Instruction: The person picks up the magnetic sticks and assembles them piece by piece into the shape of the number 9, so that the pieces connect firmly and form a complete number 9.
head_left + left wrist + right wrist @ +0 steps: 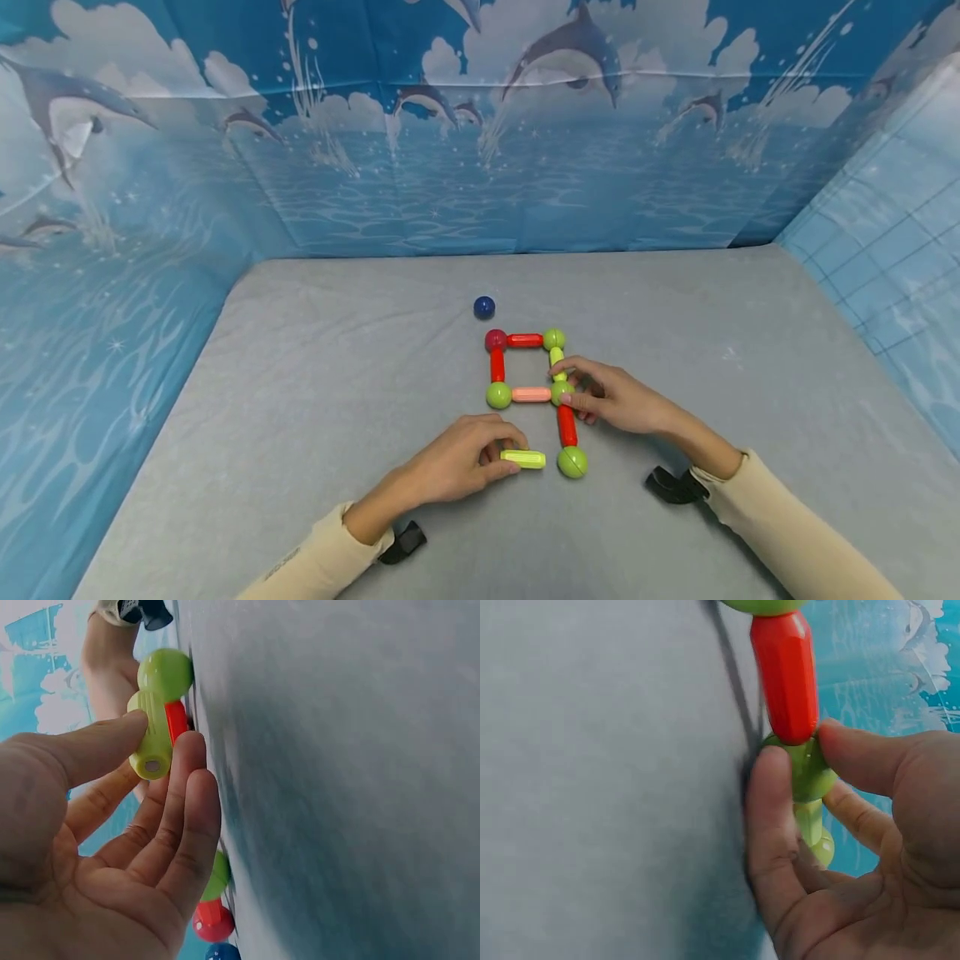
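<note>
My left hand pinches a yellow-green magnetic rod between thumb and fingers; its bare metal end faces the camera in the left wrist view. That rod points toward a green ball at the near end of a red rod. With thumb and fingers, my right hand holds the green ball where this red rod joins a square. A pink rod, two red rods and a yellow-green rod, partly behind my fingers, form the square, with balls at its corners.
Beyond the square, a loose dark blue ball lies on the grey cloth. Blue curtains printed with dolphins stand behind and at the sides. Each wrist carries a black strap piece near the cloth.
</note>
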Motion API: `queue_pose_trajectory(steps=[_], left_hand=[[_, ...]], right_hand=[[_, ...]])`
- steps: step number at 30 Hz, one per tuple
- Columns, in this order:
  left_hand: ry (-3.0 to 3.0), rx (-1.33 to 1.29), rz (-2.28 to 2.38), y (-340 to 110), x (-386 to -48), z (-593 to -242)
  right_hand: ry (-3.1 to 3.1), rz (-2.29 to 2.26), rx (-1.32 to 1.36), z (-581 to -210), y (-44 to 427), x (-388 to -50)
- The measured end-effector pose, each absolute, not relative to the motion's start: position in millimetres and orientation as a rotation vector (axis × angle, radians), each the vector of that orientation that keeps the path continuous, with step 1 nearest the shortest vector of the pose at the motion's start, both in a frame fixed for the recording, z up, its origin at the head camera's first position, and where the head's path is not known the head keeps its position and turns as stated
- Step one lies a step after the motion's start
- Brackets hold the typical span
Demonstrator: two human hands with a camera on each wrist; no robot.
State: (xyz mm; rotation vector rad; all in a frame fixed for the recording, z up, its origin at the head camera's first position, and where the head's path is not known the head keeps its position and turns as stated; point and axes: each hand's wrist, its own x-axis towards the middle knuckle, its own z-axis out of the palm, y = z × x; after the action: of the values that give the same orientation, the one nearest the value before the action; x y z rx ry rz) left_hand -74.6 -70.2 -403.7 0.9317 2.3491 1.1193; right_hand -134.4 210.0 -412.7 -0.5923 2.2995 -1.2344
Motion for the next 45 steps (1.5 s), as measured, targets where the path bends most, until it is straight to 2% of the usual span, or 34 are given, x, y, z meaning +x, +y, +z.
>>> queue_pose_trajectory(steps=[21,34,45], left_hand=[[2.362,0.89,1.121,-53,-78,-407],[2.337,0.861,1.159,-54,-78,-406],[2.339,0.851,1.173,-55,-79,-408]], right_hand=[[2.273,-1.246,-0.593,-410,211,-138],[2.034,-0.896,-0.827,-383,209,-112],[1.81,-0.941,-0.797,-390,202,-106]])
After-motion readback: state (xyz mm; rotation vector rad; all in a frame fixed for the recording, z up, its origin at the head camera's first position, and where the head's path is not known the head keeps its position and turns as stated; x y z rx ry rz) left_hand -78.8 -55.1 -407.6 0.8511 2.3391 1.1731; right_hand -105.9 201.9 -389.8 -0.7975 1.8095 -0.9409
